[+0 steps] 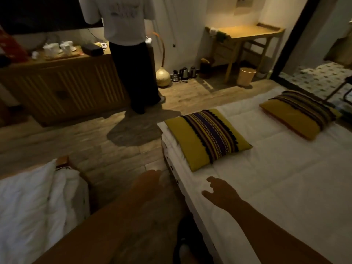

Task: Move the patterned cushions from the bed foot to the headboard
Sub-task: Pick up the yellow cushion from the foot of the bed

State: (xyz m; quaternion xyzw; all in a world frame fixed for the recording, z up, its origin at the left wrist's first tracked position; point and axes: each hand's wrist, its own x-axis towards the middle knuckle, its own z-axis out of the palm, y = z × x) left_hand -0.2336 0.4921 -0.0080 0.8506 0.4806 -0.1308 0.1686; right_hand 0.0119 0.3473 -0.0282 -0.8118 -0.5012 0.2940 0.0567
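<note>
Now, R hand (222, 195) empty nr cushion (207, 138), L hand (148, 180) blurred

No legible text. Dark print on the back of the white T-shirt (123, 11) is smeared; wall sheet (244, 4) too small to read.

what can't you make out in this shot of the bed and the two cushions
- Headboard: outside the head view; the bed runs off the right and bottom edges.
- Left hand: motion-blurred, so its finger pose is unclear.
- Far cushion: dim and soft, pattern detail unreadable.
- Standing person: cut off above the shoulders by the top edge.
- Crockery on the sideboard: dark and blurred.
</note>
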